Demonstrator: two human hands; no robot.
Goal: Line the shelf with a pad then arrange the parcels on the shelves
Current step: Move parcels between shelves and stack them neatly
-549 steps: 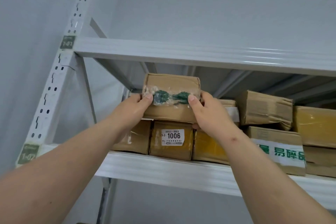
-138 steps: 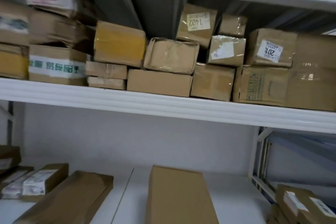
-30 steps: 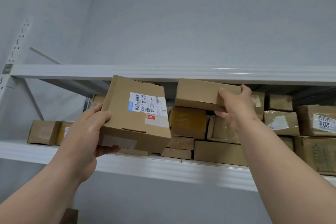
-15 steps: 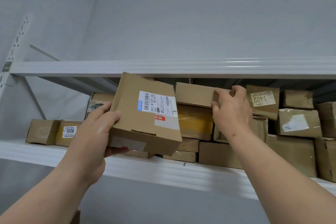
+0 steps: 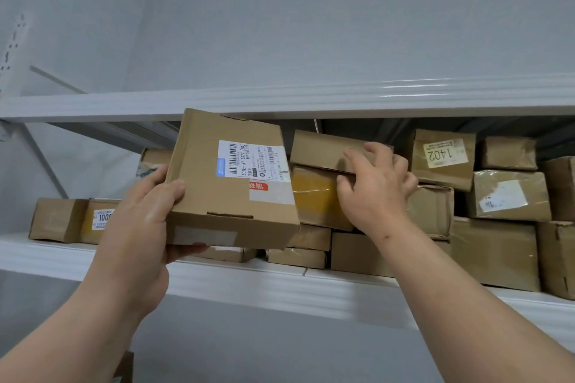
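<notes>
Left hand (image 5: 140,221) gripping labelled box (image 5: 230,183), tilted, before shelf (image 5: 280,286). Right hand (image 5: 373,190) curled on top box (image 5: 323,149) above yellow-taped box (image 5: 314,196). More parcels (image 5: 497,196) stacked right.

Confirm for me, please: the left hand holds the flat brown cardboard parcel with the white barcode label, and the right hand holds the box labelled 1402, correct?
Not quite. The head view shows the right hand on the plain brown cardboard box atop the yellow-taped parcel, not the box labelled 1402. The left hand does hold the flat brown cardboard parcel with the white barcode label.
</notes>
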